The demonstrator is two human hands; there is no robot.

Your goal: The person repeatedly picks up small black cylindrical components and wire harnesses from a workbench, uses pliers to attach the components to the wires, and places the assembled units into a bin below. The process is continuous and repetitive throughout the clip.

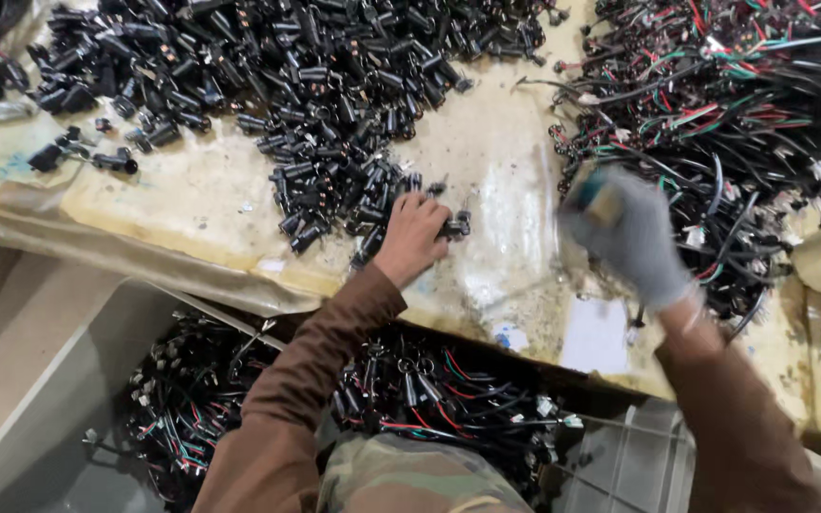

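Head view looked down past camouflage trousers (410, 480) and two brown sleeves to a grey bin (59, 399) nearest the person, filled with finished black wire harnesses (429, 394) that carried red and green leads.

Beyond the bin ran the edge of a workbench under a stained, yellowish plastic sheet (486, 161). On that sheet the bare left hand (412, 236) lay palm down at the near tip of the connector pile, its fingers closed together around a small black connector (455, 226) that stuck out to the right of the knuckles and rested on the sheet.

To the right of that connector, the right hand (627, 236) wore a grey knit glove and hung above the sheet, blurred by motion. A small tan and teal object (599, 197) showed at its fingertips; whether the fingers were clamped on it could not be told.

Behind the left hand, the pile of black plastic connectors (306, 85) spread to the bench's far left corner. Behind the gloved hand, a tangle of loose wires (734, 123) in black, red, green and white covered the far right of the bench.
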